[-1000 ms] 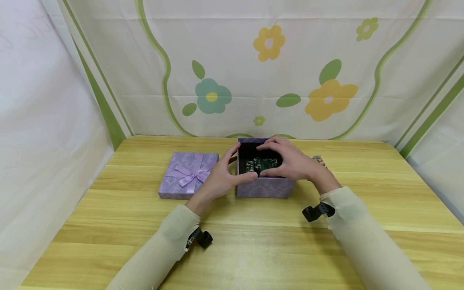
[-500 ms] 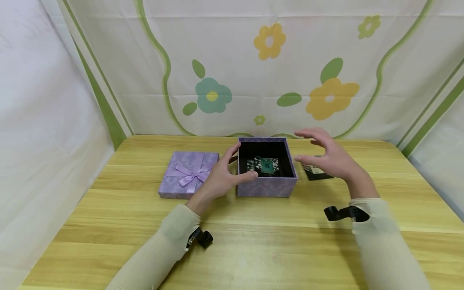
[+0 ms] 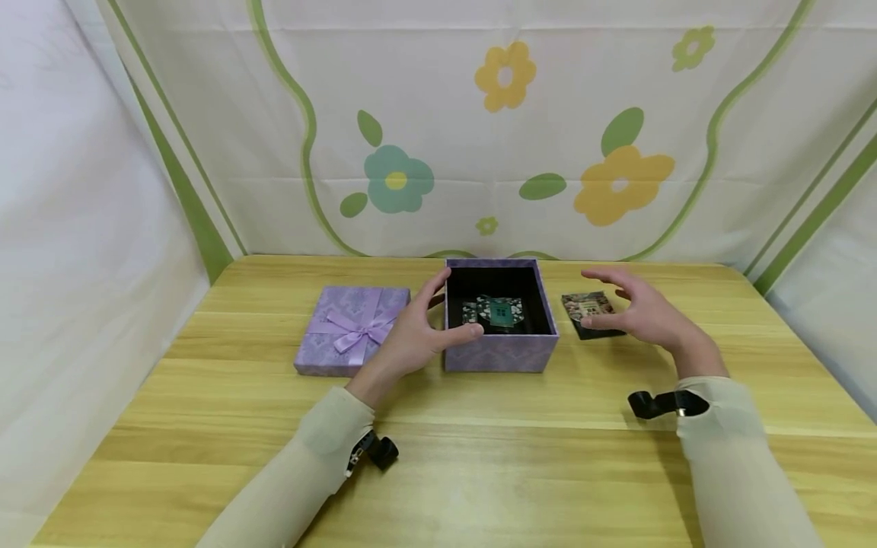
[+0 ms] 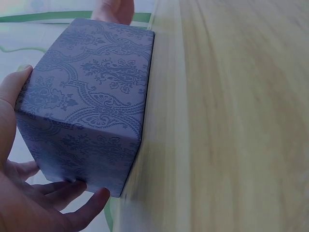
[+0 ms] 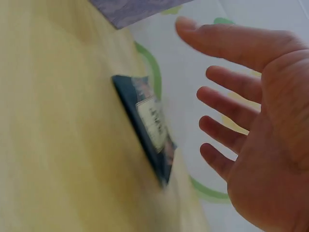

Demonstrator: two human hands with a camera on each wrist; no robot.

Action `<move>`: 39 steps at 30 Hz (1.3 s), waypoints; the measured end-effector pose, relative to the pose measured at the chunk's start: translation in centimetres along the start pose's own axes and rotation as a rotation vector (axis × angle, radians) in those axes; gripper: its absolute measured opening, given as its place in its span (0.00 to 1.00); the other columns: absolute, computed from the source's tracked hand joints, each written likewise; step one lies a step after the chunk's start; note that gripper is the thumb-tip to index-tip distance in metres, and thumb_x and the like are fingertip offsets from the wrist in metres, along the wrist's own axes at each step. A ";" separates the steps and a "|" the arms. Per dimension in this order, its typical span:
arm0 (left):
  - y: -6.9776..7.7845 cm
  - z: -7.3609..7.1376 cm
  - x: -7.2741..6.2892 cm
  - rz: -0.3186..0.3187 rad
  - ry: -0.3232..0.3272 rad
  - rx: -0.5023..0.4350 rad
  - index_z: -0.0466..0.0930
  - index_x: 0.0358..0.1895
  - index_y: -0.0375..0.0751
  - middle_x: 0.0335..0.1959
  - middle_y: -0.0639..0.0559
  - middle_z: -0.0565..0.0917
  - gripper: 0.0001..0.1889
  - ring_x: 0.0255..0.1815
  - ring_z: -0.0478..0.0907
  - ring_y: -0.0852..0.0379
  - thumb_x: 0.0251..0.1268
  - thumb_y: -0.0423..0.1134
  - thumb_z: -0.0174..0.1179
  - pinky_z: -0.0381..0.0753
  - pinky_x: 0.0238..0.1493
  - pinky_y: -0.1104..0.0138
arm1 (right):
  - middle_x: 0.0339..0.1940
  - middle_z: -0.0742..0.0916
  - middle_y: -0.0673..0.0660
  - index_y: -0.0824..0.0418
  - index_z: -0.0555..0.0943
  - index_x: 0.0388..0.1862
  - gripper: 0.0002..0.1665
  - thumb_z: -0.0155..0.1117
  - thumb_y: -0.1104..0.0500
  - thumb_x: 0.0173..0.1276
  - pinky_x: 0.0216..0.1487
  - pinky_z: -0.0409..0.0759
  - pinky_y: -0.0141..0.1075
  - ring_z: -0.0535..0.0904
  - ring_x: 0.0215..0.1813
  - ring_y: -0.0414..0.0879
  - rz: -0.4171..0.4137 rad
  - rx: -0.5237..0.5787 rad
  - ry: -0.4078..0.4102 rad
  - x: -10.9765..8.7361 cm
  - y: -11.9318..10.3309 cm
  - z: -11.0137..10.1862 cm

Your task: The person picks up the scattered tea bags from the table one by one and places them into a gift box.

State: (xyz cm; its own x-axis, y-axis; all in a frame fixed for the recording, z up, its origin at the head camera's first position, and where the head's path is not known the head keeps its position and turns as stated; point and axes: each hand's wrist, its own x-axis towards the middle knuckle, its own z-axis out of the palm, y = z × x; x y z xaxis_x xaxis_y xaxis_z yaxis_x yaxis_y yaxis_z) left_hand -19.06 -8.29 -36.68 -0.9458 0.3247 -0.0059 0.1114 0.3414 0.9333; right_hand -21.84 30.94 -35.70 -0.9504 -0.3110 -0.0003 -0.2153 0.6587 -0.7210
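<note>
A lidless purple patterned gift box [image 3: 501, 353] with a black inside stands at the back of the table. In it lie small dark floral-patterned pieces, one with a green window-like panel [image 3: 502, 313]. My left hand [image 3: 416, 335] holds the box's near left corner, thumb at the front rim and fingers along the left wall. To the box's right, a flat dark packet [image 3: 588, 305] with a floral picture and cream label lies on the table. My right hand [image 3: 647, 312] hovers above it, thumb and fingers spread apart, holding nothing; its thumb partly covers the packet in the head view.
The purple lid [image 3: 352, 327] with a ribbon bow lies left of the box, behind my left wrist. A wooden table [image 3: 466, 472] carries everything. A white floral cloth [image 3: 452, 137] hangs behind the table, and more cloth hangs at both sides.
My right hand has left the inside of the box and moved right, over the dark packet, which is now more exposed. The left hand stays at the box.
</note>
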 end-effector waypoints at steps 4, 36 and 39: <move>0.0 0.0 0.0 -0.003 -0.006 0.003 0.48 0.85 0.78 0.87 0.70 0.53 0.55 0.87 0.57 0.51 0.59 0.64 0.76 0.65 0.80 0.37 | 0.86 0.62 0.66 0.57 0.63 0.85 0.55 0.81 0.51 0.65 0.80 0.52 0.73 0.52 0.86 0.72 0.028 -0.014 -0.050 0.2 1.0 0.3; 0.0 -0.2 -0.1 0.005 -0.005 -0.005 0.48 0.85 0.77 0.87 0.68 0.53 0.54 0.88 0.56 0.50 0.60 0.62 0.76 0.65 0.80 0.37 | 0.83 0.64 0.70 0.61 0.64 0.84 0.57 0.82 0.47 0.64 0.76 0.55 0.75 0.54 0.83 0.72 0.035 -0.107 -0.065 0.4 3.4 1.1; 0.0 -0.1 -0.1 0.005 -0.005 -0.004 0.49 0.85 0.78 0.87 0.69 0.53 0.54 0.88 0.56 0.50 0.60 0.62 0.76 0.65 0.80 0.37 | 0.83 0.63 0.71 0.60 0.63 0.85 0.58 0.82 0.46 0.63 0.75 0.56 0.76 0.53 0.83 0.73 0.061 -0.112 -0.069 0.3 3.3 1.1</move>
State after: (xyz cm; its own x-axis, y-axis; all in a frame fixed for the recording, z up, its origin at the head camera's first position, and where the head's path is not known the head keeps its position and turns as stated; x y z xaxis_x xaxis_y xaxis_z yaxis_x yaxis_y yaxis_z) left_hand -19.04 -8.43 -36.67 -0.9436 0.3311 -0.0031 0.1148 0.3358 0.9349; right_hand -22.62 32.26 -38.88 -0.9457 -0.3118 -0.0923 -0.1848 0.7489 -0.6365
